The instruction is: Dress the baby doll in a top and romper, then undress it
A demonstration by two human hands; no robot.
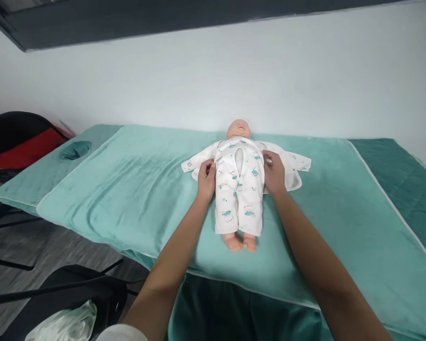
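Note:
A baby doll (239, 129) lies on its back with its head toward the wall and its bare feet toward me. White baby trousers (227, 199) with a teal print and an opening at the crotch cover its legs and reach high up the torso. A matching baby jacket (291, 170) is spread beneath the doll, sleeves out to both sides. My left hand (206, 177) is closed at the trousers' left edge. At the right edge my right hand (274, 171) is also closed, its fingertips partly hidden against the cloth.
The doll rests on a bed with a light green cover (145, 180) and a face hole (75, 149) at the left end. Behind it is a white wall (213, 80). A black chair (67, 289) holding a pale cloth (69, 322) stands at lower left; a red-and-black chair (24, 142) is farther back.

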